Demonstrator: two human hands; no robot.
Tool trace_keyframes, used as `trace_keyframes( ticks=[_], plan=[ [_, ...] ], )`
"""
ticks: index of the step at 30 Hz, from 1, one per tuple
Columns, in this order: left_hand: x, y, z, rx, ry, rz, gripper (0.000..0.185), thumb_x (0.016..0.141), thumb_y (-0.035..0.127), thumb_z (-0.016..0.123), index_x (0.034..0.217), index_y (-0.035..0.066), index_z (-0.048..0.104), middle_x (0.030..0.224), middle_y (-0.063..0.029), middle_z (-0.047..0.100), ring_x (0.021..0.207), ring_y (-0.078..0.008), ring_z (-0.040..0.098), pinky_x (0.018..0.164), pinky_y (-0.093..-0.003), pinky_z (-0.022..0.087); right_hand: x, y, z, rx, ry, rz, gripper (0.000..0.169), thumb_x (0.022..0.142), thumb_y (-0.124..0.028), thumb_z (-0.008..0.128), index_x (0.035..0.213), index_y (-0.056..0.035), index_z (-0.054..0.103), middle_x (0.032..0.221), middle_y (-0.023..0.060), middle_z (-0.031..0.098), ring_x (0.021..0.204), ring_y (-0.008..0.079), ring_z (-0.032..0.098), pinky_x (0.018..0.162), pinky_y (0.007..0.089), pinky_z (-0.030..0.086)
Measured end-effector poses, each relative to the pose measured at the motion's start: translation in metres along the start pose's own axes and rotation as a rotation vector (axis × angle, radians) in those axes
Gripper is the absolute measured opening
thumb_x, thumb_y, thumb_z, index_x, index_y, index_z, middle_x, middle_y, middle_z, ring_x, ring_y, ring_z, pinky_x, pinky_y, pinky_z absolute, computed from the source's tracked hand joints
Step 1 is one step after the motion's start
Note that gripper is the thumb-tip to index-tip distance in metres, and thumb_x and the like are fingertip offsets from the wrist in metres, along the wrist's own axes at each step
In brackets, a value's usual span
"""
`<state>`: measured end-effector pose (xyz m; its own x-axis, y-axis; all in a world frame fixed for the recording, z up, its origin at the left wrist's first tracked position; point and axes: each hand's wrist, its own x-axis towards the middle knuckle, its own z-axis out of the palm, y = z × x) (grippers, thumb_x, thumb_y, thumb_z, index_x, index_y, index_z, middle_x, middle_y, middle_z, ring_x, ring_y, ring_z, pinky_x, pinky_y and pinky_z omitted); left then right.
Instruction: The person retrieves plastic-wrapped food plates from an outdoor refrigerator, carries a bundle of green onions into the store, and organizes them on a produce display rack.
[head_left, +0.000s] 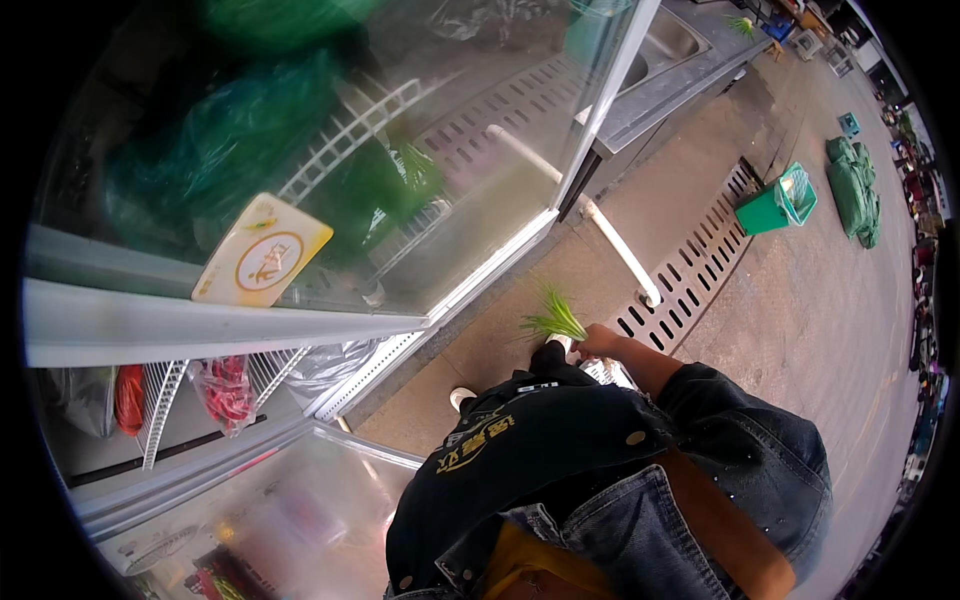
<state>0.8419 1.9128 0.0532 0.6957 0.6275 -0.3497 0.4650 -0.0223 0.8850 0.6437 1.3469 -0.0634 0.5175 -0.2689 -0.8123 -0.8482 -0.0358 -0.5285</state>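
My right hand (598, 341) is lowered by my leg and closed around a bunch of thin green leaves (559, 315), perhaps scallions or chives. The leaf tips fan out over the floor by my shoe. Just below the hand is a white item with dark marks (606, 370); whether I hold it too is unclear. My left hand is out of view. At my left stands a glass-door refrigerator (375, 334) with its interior partly exposed. Inside sit a clear bag of red items (225, 390), a red bag (129, 399) and white wire dividers (163, 412).
Green plastic bags (225, 142) show through the glass. A steel sink counter (660, 105) stands ahead. A white pipe (619, 251) runs down to a slotted floor drain (682, 289). Farther right are a green bin (769, 206) and stacked green sacks (851, 191).
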Motion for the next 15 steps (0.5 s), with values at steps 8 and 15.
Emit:
trace_keyframes(
  ticks=[8,15],
  plan=[
    [-0.124,-0.013,0.215,0.357,-0.573,-0.042,0.038,0.087,0.023,0.048,0.117,-0.001,0.045,0.112,-0.0146,0.052,0.102,-0.0255,0.051,0.089,-0.0400,0.041,-0.048,0.139,-0.135,0.365,0.425,0.260,0.021,0.069,-0.022,0.063,0.065,-0.0012,0.063,0.057,0.0069,0.060,0.048,0.0151,0.056,0.049,0.0289,0.046],
    [-0.219,-0.036,0.362,0.740,-0.953,-0.026,0.037,0.087,0.022,0.048,0.116,0.000,0.045,0.110,-0.0138,0.053,0.100,-0.0242,0.052,0.087,-0.0375,0.042,-0.073,0.229,-0.177,0.924,0.582,0.407,0.019,0.071,-0.011,0.065,0.061,0.0032,0.058,0.054,0.0107,0.056,0.045,0.0186,0.054,0.041,0.0312,0.043]
  ],
)
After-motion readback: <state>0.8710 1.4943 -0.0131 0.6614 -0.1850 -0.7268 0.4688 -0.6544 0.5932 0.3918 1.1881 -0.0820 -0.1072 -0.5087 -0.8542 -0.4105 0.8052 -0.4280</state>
